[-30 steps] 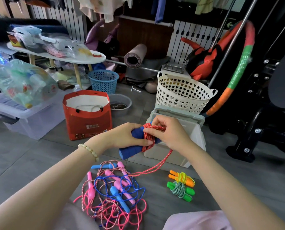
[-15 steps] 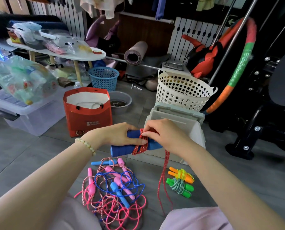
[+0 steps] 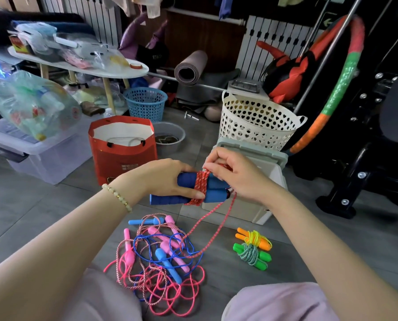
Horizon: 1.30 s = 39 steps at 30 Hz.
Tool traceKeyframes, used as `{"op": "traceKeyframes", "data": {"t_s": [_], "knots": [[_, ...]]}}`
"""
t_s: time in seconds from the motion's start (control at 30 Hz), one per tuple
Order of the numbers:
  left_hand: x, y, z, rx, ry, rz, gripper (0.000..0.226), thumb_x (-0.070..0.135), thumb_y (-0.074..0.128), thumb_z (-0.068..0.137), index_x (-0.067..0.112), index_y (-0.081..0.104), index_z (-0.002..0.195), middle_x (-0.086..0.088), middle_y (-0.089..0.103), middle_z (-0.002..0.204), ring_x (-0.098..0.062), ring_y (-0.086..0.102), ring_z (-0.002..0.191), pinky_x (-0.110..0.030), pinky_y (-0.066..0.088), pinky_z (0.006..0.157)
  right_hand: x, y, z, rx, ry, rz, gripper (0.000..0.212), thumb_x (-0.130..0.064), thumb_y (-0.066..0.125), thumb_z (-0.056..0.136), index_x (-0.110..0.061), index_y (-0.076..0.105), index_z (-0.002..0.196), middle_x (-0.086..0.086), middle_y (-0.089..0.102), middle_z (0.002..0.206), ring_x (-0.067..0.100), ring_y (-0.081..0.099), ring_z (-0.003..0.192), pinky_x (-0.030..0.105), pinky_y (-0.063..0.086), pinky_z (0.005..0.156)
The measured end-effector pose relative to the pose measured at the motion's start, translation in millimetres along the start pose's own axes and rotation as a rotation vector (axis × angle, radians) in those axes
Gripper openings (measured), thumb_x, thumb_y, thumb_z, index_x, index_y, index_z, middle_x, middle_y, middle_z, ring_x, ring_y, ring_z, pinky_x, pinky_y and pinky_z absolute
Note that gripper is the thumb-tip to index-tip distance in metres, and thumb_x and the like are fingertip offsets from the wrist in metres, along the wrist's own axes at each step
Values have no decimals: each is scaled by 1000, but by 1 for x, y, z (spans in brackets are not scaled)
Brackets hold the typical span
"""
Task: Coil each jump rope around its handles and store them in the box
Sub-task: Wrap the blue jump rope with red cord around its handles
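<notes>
Handles [image 3: 167, 199] — blue, side by side — lie in the left grip [image 3: 165, 179], fingers curled round them; the right grip [image 3: 237, 177] pinches red rope [image 3: 200, 188] wound on them, at the near side of the box [image 3: 246, 212].

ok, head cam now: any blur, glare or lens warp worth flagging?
Head view: wide-angle warp stretches the left forearm; blue foam handles and red braided rope are sharp; bluish glare at the left edge; black machine frame on the right is dark.

Grey tiled floor [image 3: 42, 216], white table [image 3: 123, 74], white radiator [image 3: 274, 35]
</notes>
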<state>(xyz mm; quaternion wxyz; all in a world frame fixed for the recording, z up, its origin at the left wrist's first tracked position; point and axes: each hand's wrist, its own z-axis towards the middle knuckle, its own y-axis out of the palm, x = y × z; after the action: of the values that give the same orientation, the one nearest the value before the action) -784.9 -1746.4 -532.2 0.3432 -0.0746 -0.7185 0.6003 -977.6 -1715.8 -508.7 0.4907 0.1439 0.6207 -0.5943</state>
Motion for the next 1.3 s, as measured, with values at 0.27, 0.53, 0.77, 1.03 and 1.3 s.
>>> {"op": "traceKeyframes", "data": {"t_s": [0.27,0.53,0.77,1.03,1.3], "knots": [[21,11,-2,31,85,219,45,74,54,74,30,48,65,11,50,61,-13,48,62,-27,36,62,13,-2,8,-62,-16,1,10,-8,72,80,-12,63,77,13,66,80,12,60,74,27,49,75],[27,8,-11,149,242,-42,37,80,49,63,45,57,73,17,60,63,-2,52,59,-12,35,54,16,-14,-3,-238,256,511,10,-36,73,68,-27,71,64,-10,63,60,1,56,54,14,46,55],[16,4,-9,209,196,-391,47,67,58,69,22,68,78,1,68,71,-18,61,66,-35,52,65,2,-30,-17,-337,338,785,62,-63,28,82,-26,69,112,5,68,113,19,64,105,36,51,91],[9,9,-3,219,119,-682,65,64,55,72,6,67,96,-15,71,91,-13,61,78,-48,53,80,15,-25,-11,-277,263,904,96,-79,60,61,-23,47,137,8,54,128,27,39,92,36,29,67],[17,8,3,162,120,-871,59,57,56,81,28,48,131,5,60,130,-4,57,117,-26,46,101,22,-24,-11,-335,298,1135,89,-76,68,55,-20,60,124,4,43,81,12,26,60,26,19,53]]}}
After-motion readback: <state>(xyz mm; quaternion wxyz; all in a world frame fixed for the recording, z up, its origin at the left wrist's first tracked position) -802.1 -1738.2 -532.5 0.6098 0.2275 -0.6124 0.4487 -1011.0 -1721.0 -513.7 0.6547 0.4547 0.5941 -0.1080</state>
